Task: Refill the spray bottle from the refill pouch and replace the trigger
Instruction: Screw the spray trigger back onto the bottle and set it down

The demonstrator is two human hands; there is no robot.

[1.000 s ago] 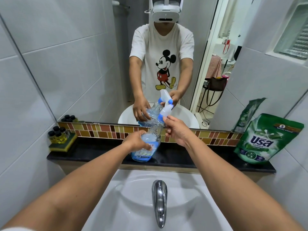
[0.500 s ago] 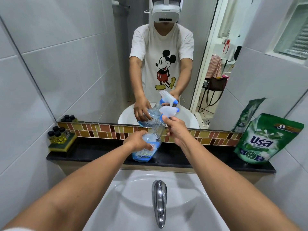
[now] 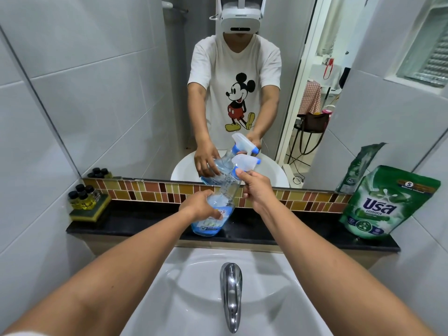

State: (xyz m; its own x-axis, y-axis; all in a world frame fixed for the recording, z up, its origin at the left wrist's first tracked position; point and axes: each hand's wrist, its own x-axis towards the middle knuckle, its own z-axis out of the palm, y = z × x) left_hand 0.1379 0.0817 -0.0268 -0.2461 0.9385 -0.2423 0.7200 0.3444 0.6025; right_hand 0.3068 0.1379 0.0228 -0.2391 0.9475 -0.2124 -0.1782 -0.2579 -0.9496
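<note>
Standing on black ledge point(image 3: 135, 220) behind sink point(image 3: 198, 299): tilted bottle point(image 3: 219, 204). Gripping its body, left hand point(image 3: 201, 206) closed around it. Pinching trigger point(image 3: 244, 163) at the neck, right hand point(image 3: 257, 190). Leaning far right, green pouch point(image 3: 385, 202), untouched.

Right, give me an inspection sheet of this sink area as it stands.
Surface: black ledge above white basin, chrome tap.
Job's things: spray bottle tilted, base on the ledge, trigger head at its neck; green refill pouch upright at right.
Clutter: small dark-capped bottles on a sponge, far left.
Grippers: left hand grips the bottle body; right hand holds the trigger collar.
Cables: nothing seen.
Surroundings: mirror, tile strip, grey wall tiles.
</note>
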